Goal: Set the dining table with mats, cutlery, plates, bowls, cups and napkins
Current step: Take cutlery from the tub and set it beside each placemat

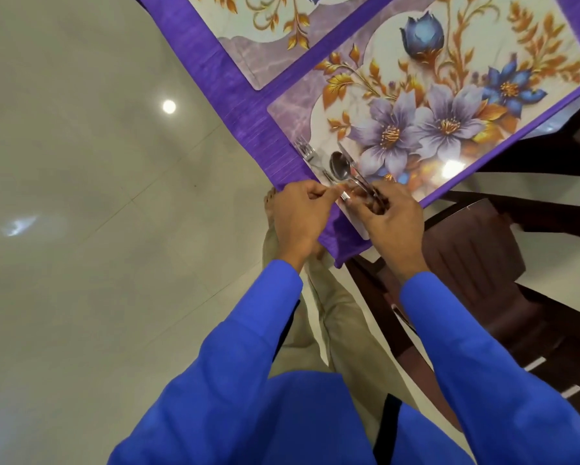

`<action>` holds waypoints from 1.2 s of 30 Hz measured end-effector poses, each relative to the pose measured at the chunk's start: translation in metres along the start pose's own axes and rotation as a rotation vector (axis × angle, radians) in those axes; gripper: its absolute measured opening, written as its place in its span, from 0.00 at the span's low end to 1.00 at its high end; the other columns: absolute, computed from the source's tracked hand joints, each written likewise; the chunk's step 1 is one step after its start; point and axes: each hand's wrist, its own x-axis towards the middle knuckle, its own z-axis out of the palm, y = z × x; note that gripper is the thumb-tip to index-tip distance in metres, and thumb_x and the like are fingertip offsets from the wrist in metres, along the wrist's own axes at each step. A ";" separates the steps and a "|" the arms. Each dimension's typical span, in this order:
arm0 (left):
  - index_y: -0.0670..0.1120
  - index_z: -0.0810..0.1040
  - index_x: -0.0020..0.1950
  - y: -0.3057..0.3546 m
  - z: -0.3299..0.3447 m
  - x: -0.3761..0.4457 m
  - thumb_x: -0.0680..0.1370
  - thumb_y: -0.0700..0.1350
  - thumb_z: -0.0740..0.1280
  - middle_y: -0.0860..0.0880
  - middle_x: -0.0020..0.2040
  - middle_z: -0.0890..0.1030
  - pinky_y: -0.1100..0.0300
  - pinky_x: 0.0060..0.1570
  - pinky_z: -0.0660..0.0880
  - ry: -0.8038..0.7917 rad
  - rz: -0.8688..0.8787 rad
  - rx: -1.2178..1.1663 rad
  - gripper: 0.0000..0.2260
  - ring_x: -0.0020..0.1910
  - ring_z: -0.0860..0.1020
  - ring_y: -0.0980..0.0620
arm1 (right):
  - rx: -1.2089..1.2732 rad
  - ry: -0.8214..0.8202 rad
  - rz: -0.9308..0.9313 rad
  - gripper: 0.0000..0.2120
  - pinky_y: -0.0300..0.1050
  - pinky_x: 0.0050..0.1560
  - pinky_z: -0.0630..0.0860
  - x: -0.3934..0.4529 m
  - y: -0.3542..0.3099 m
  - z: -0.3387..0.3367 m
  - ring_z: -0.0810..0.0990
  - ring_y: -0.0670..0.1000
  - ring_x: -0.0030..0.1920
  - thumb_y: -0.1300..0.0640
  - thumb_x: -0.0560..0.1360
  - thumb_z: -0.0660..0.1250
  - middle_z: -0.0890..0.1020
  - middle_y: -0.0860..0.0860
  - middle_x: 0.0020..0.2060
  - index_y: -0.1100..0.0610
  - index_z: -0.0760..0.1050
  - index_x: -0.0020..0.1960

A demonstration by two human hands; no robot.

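A flowered place mat lies on the purple tablecloth at the table's corner. A second mat lies beyond it. Over the near mat's corner, my right hand grips the handles of a spoon and a knife. My left hand pinches the handle end of a fork, whose tines rest at the mat's edge. Both hands are close together, fingers curled.
A dark brown chair stands right of the corner, tucked under the table. Glossy pale floor tiles spread to the left. My legs and a bare foot are below the table edge.
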 end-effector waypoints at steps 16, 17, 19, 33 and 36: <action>0.49 0.86 0.43 0.040 -0.025 -0.024 0.79 0.57 0.74 0.55 0.33 0.84 0.64 0.37 0.78 0.037 0.131 0.037 0.13 0.32 0.82 0.58 | 0.237 0.136 0.086 0.07 0.52 0.50 0.82 0.014 -0.015 -0.068 0.82 0.44 0.44 0.50 0.77 0.72 0.84 0.45 0.43 0.52 0.82 0.52; 0.49 0.85 0.43 0.050 -0.024 -0.027 0.80 0.57 0.73 0.56 0.33 0.83 0.63 0.36 0.76 0.010 0.191 0.090 0.12 0.32 0.81 0.59 | 0.237 0.174 0.094 0.07 0.53 0.50 0.82 0.020 -0.016 -0.083 0.82 0.45 0.43 0.50 0.77 0.72 0.84 0.45 0.43 0.52 0.82 0.51; 0.51 0.84 0.45 0.076 -0.016 -0.029 0.81 0.54 0.72 0.57 0.35 0.82 0.61 0.37 0.75 -0.130 0.311 0.190 0.09 0.34 0.80 0.61 | 0.226 0.242 0.113 0.08 0.55 0.50 0.82 0.038 -0.014 -0.114 0.83 0.47 0.44 0.47 0.76 0.72 0.85 0.47 0.43 0.51 0.82 0.50; 0.49 0.80 0.64 0.204 0.085 0.168 0.80 0.56 0.71 0.48 0.61 0.78 0.53 0.58 0.74 -0.327 0.922 0.698 0.16 0.61 0.74 0.46 | 0.136 0.478 0.243 0.09 0.47 0.55 0.80 0.212 0.034 -0.156 0.84 0.45 0.49 0.50 0.73 0.73 0.86 0.44 0.46 0.51 0.87 0.51; 0.51 0.78 0.69 0.206 0.101 0.186 0.78 0.60 0.72 0.48 0.68 0.76 0.48 0.64 0.72 -0.299 1.013 0.721 0.23 0.68 0.71 0.45 | 0.145 0.525 0.244 0.08 0.40 0.53 0.78 0.242 0.048 -0.159 0.83 0.43 0.48 0.51 0.73 0.75 0.85 0.44 0.46 0.51 0.87 0.50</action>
